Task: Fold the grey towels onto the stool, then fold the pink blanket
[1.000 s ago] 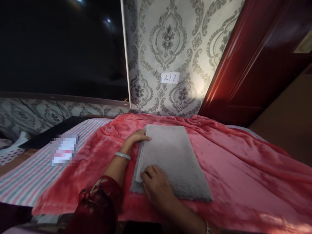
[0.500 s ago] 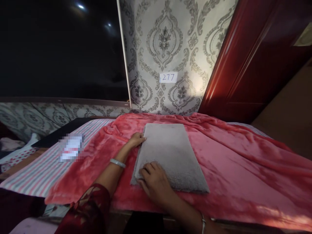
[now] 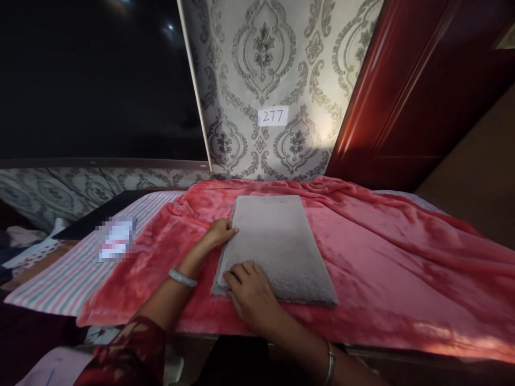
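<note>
A folded grey plush cloth lies flat, its layers showing along the left edge. My left hand is closed on that edge, about halfway along, with the thumb on top. At the near left corner, my right hand has its fingers bent over the upper layer and the thumb close to the edge; part of its grip is hidden. Under the cloth spreads a red plush blanket.
A striped sheet shows at the left, bearing a blurred white item. Behind stand a large dark screen, a patterned wall with a paper label, and a dark red wooden panel.
The camera view has shifted slightly, so the scene sits a little higher and further left. Both hands keep nearly the same places on the grey cloth.
</note>
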A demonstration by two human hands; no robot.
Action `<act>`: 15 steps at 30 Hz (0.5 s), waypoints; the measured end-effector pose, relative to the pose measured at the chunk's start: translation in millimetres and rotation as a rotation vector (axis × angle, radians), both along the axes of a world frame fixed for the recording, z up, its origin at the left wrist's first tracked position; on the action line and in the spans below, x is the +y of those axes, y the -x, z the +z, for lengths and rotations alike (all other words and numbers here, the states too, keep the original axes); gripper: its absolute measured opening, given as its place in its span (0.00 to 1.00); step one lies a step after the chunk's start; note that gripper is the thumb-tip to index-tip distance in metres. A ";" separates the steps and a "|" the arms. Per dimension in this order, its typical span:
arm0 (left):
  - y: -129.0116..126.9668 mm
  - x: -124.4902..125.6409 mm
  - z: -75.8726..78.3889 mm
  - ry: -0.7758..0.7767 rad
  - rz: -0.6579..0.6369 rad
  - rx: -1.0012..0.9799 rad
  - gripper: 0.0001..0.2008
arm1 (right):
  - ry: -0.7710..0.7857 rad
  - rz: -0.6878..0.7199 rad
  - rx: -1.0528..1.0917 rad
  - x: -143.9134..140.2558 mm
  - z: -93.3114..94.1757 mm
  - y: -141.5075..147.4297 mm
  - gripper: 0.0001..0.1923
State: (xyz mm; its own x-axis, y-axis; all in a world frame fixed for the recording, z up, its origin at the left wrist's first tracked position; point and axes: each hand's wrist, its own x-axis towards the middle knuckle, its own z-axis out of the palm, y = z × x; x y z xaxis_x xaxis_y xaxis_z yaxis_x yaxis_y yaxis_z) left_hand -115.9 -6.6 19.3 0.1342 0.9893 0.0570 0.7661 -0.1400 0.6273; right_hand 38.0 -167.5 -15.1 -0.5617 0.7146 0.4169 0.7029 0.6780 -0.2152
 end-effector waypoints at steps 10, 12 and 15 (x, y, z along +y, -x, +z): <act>3.6 -10.2 -4.7 -0.009 0.014 -0.118 0.13 | -0.015 0.090 0.105 -3.2 -1.5 -9.7 0.13; 5.5 -17.6 -5.0 -0.010 -0.001 -0.131 0.14 | -0.061 0.142 0.177 -4.1 -0.9 -19.0 0.14; 9.3 -28.1 -7.6 0.022 -0.042 -0.160 0.16 | -0.158 0.147 0.272 0.5 3.0 -47.1 0.16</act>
